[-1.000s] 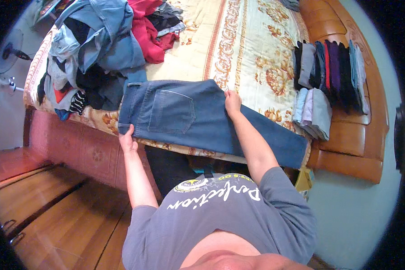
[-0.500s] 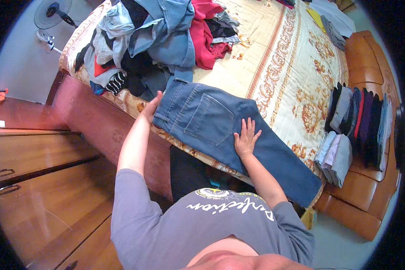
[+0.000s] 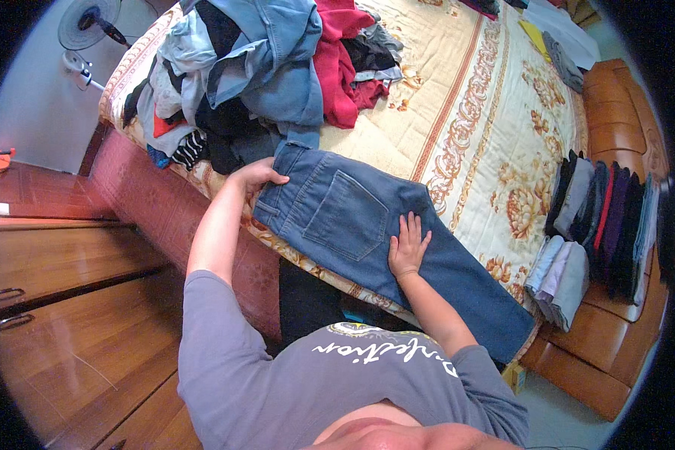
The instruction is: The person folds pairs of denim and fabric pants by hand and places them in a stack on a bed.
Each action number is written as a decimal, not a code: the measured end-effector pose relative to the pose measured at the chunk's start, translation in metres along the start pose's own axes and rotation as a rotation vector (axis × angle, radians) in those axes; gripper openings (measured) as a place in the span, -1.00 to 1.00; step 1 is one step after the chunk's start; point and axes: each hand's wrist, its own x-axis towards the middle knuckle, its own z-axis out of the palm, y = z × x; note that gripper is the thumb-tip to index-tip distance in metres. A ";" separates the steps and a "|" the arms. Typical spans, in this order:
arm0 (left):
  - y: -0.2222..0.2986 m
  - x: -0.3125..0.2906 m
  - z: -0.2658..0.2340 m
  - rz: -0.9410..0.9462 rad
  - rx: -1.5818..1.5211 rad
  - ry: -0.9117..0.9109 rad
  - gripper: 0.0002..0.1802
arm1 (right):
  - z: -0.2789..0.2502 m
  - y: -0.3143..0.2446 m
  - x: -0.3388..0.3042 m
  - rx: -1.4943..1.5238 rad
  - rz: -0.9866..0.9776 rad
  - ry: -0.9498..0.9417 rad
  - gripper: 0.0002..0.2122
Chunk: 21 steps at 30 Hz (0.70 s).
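A pair of dark blue jeans (image 3: 337, 214) lies folded lengthwise along the near edge of the bed, its back pocket facing up. The waistband end is at the left and the leg end reaches to the lower right. At the waistband, my left hand (image 3: 259, 174) is closed on the cloth, thumb across the top; its other fingers are partly hidden. My right hand (image 3: 409, 246) rests flat on the jeans below the pocket, fingers spread.
A loose heap of clothes (image 3: 270, 67) covers the bed's far left. Folded clothes (image 3: 607, 210) stand in rows by the brown headboard (image 3: 615, 112) at right. Wooden drawers (image 3: 67, 262) flank my left side. A fan (image 3: 90, 22) stands beyond the bed.
My left hand has gone from lying with straight fingers along the waistband to gripping its corner. The right hand stays flat on the jeans. The whole view has shifted slightly.
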 end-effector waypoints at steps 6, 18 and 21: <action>0.004 -0.012 0.039 0.113 1.138 0.912 -0.63 | 0.001 0.001 -0.001 -0.007 0.010 0.030 -0.49; -0.063 0.050 0.191 0.514 1.587 0.737 -0.35 | -0.008 -0.003 0.007 -0.001 0.062 -0.042 -0.45; -0.063 0.049 0.194 0.499 1.628 0.751 -0.35 | -0.018 -0.007 0.024 -0.113 0.006 0.031 -0.44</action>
